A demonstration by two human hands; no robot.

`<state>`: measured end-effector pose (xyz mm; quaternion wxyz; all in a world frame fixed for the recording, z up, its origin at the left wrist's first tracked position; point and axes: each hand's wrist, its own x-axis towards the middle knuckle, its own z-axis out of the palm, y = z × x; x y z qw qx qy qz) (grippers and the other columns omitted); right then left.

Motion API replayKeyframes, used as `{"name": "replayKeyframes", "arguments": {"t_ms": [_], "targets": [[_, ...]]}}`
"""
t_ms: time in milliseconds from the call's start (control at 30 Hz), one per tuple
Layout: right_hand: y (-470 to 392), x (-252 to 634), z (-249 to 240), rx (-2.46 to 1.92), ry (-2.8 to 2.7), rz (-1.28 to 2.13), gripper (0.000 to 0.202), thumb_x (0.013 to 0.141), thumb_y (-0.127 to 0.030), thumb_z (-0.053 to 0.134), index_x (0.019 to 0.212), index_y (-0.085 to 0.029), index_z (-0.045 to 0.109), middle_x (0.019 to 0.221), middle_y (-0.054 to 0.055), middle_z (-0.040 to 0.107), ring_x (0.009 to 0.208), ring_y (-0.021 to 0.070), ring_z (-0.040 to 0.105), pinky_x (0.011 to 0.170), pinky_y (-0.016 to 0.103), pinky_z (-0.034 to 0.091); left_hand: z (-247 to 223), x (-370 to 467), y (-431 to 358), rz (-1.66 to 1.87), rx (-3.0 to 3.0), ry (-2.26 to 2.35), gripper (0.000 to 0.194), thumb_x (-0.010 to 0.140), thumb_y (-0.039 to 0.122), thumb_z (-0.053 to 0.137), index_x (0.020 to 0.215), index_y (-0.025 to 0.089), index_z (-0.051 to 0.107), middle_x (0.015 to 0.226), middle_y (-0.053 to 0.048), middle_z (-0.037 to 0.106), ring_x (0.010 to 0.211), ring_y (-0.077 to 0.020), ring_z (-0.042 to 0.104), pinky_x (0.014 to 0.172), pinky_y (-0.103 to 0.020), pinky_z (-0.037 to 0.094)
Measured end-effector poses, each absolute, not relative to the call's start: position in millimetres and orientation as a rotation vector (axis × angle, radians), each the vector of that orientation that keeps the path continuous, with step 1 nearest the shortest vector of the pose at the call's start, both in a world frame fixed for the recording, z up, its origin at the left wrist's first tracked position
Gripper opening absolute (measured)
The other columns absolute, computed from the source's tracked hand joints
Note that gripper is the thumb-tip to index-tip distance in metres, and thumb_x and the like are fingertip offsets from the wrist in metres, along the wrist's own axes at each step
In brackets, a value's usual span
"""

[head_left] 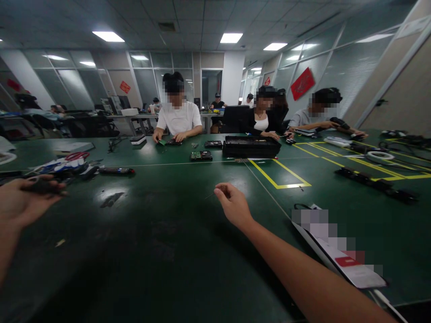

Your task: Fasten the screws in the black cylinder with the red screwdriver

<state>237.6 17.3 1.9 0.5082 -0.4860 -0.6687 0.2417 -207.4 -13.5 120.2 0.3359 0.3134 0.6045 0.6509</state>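
At the left edge, my left hand is turned palm up and its fingers are curled round a small dark object, too blurred for me to tell its kind. My right hand is held over the middle of the green table. Its thumb and fingers pinch a thin needle-like rod, which points left. Something brownish shows inside that grip, mostly hidden by the fingers. The two hands are well apart. Between them a dark flat patch lies on the tabletop.
Beyond my left hand lie bundled cables and a dark cylindrical tool. A black bin and a hard drive stand farther back. A papered board lies at right. Across the table, people handle small parts.
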Motion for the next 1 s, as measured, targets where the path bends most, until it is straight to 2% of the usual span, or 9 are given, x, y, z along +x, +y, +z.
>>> {"name": "replayKeyframes", "arguments": {"t_ms": [67, 200, 267, 367, 433, 533, 633, 700, 1000], "targets": [[16.5, 238.5, 1.7, -1.143, -1.582, 0.594, 0.023, 0.093, -0.039, 0.056, 0.105, -0.021, 0.064, 0.088, 0.005, 0.07, 0.079, 0.0211, 0.065, 0.072, 0.035, 0.05, 113.0, -178.8, 2.4, 1.725, 0.743, 1.462, 0.034, 0.094, 0.005, 0.02, 0.081, 0.009, 0.05, 0.071, -0.003, 0.055, 0.081, -0.0134, 0.054, 0.079, -0.03, 0.045], [13.2, 239.9, 6.3, -1.094, -1.532, 0.571, 0.022, 0.091, -0.039, 0.06, 0.104, -0.022, 0.063, 0.089, 0.005, 0.07, 0.084, 0.0221, 0.066, 0.077, 0.036, 0.05, 92.1, -92.8, 18.2, 1.538, 0.76, 1.193, 0.018, 0.084, 0.01, 0.036, 0.087, 0.011, 0.054, 0.072, -0.005, 0.057, 0.079, -0.0169, 0.056, 0.074, -0.029, 0.048], [10.1, 240.1, 11.4, -1.09, -1.506, 0.54, 0.021, 0.09, -0.039, 0.061, 0.1, -0.021, 0.064, 0.087, 0.005, 0.069, 0.081, 0.0215, 0.065, 0.075, 0.036, 0.05, 76.8, -49.2, 18.7, 1.42, 0.757, 1.127, 0.018, 0.078, 0.011, 0.04, 0.088, 0.011, 0.055, 0.073, -0.006, 0.056, 0.077, -0.0183, 0.058, 0.072, -0.03, 0.049], [4.6, 240.1, 19.0, -1.094, -1.437, 0.504, 0.022, 0.092, -0.043, 0.059, 0.093, -0.021, 0.064, 0.08, 0.003, 0.066, 0.073, 0.0193, 0.061, 0.068, 0.033, 0.049, 50.5, 2.7, 14.6, 1.28, 0.867, 1.03, 0.02, 0.08, 0.022, 0.045, 0.093, 0.013, 0.057, 0.081, -0.007, 0.059, 0.079, -0.0192, 0.058, 0.07, -0.029, 0.046], [1.2, 239.8, 22.3, -1.069, -1.378, 0.485, 0.022, 0.092, -0.043, 0.059, 0.091, -0.022, 0.062, 0.076, 0.002, 0.063, 0.07, 0.0183, 0.058, 0.065, 0.032, 0.047, 32.9, 25.7, 11.1, 1.21, 1.075, 1.036, 0.023, 0.076, 0.021, 0.052, 0.098, 0.015, 0.058, 0.087, -0.005, 0.06, 0.086, -0.0185, 0.057, 0.076, -0.028, 0.044], [-3.1, 238.3, 24.0, -0.967, -1.285, 0.491, 0.021, 0.095, -0.043, 0.056, 0.091, -0.023, 0.06, 0.078, 0.001, 0.06, 0.071, 0.0178, 0.058, 0.066, 0.032, 0.047, 9.8, 43.1, 7.4, 1.051, 1.503, 1.168, 0.032, 0.075, 0.015, 0.06, 0.106, 0.019, 0.056, 0.095, -0.002, 0.06, 0.094, -0.019, 0.056, 0.086, -0.031, 0.041], [-7.0, 235.8, 22.6, -0.85, -1.253, 0.546, 0.019, 0.097, -0.041, 0.051, 0.098, -0.024, 0.059, 0.08, 0.001, 0.06, 0.071, 0.0171, 0.059, 0.065, 0.031, 0.049, -5.5, 45.2, 6.0, 0.925, 1.766, 1.215, 0.027, 0.087, 0.027, 0.06, 0.113, 0.021, 0.054, 0.102, -0.004, 0.061, 0.096, -0.021, 0.057, 0.086, -0.033, 0.041], [-8.9, 234.4, 19.9, -0.825, -1.304, 0.586, 0.018, 0.098, -0.04, 0.051, 0.102, -0.025, 0.06, 0.082, 0.001, 0.062, 0.071, 0.0168, 0.06, 0.066, 0.031, 0.05, -11.3, 42.5, 6.3, 0.896, 1.841, 1.189, 0.025, 0.09, 0.031, 0.059, 0.113, 0.021, 0.056, 0.106, -0.004, 0.062, 0.099, -0.0217, 0.057, 0.087, -0.034, 0.042], [-6.7, 232.8, 8.7, -0.935, -1.531, 0.534, 0.018, 0.099, -0.039, 0.051, 0.101, -0.024, 0.06, 0.082, 0.001, 0.067, 0.072, 0.0163, 0.065, 0.068, 0.031, 0.051, -18.2, 36.3, 8.6, 0.962, 1.857, 1.131, 0.027, 0.089, 0.027, 0.063, 0.116, 0.023, 0.059, 0.111, -0.002, 0.066, 0.106, -0.0198, 0.061, 0.095, -0.033, 0.045]]}}
